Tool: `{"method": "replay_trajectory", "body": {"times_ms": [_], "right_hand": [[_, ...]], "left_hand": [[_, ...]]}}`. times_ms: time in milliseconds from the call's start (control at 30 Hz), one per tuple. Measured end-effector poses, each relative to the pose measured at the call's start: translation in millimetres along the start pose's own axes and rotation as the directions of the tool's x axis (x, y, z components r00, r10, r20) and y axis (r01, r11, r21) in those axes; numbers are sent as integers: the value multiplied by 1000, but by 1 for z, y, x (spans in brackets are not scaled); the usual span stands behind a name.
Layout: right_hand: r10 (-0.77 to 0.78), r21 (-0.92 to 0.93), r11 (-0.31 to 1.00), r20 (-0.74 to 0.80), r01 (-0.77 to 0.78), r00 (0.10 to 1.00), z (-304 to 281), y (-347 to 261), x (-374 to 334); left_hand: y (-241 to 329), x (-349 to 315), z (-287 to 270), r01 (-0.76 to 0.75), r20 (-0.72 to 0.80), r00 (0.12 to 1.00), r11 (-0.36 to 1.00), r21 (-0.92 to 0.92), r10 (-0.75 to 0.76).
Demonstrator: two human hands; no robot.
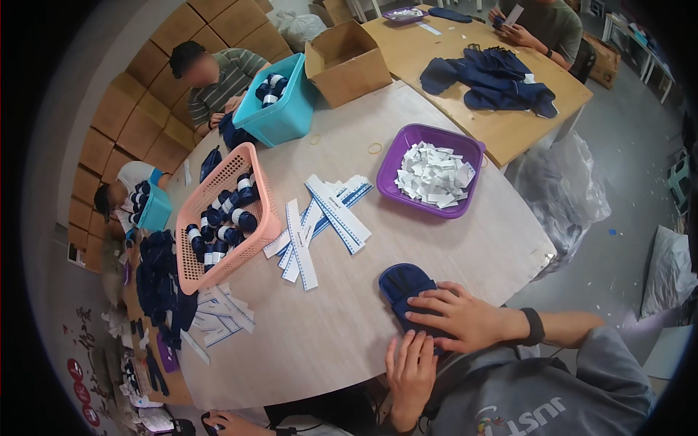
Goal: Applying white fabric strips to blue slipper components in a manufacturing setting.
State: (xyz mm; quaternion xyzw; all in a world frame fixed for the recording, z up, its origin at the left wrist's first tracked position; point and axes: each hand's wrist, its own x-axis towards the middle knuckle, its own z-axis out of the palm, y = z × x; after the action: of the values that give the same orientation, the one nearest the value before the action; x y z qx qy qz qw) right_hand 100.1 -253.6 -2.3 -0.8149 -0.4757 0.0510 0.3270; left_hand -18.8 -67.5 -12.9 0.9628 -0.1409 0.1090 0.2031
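A dark navy fabric slipper [404, 283] lies at the near right of the table, its rounded end pointing away from me. My right hand [454, 316] rests flat across it, fingers stretched out and a little apart, hiding its middle. At the slipper's near end my left hand [412, 367] touches the edge, its fingers extended and side by side. The slipper's near part is mostly covered by both hands.
Paper strips [320, 225] lie mid-table, between a pink basket [273, 225] of banded navy rolls and a purple basin [383, 171] of white labels. A turquoise bin [291, 120] and cardboard box [349, 73] stand behind. Co-workers sit around; another person's hand [231, 424] shows at lower left.
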Motion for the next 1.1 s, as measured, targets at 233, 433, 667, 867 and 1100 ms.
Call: {"method": "replay_trajectory", "body": {"times_ms": [233, 433, 667, 867, 1100], "right_hand": [[-57, 108, 992, -17, 58, 998, -7, -3, -39], [-72, -96, 994, -138, 59, 988, 11, 0, -42], [120, 56, 992, -120, -114, 986, 7, 1, -14], [354, 147, 926, -17, -348, 935, -1, 1, 7], [239, 63, 971, -157, -232, 958, 0, 1, 10]], "left_hand": [[3, -7, 11, 36, -109, 993, 999, -2, -36], [-3, 6, 13, 44, -213, 974, 991, -127, -71], [-9, 27, 7, 259, -94, 944, 887, -381, -316], [-5, 35, 14, 276, -242, 905, 916, -291, -350], [13, 28, 9, 14, -190, 982, 1000, 1, -13]]}}
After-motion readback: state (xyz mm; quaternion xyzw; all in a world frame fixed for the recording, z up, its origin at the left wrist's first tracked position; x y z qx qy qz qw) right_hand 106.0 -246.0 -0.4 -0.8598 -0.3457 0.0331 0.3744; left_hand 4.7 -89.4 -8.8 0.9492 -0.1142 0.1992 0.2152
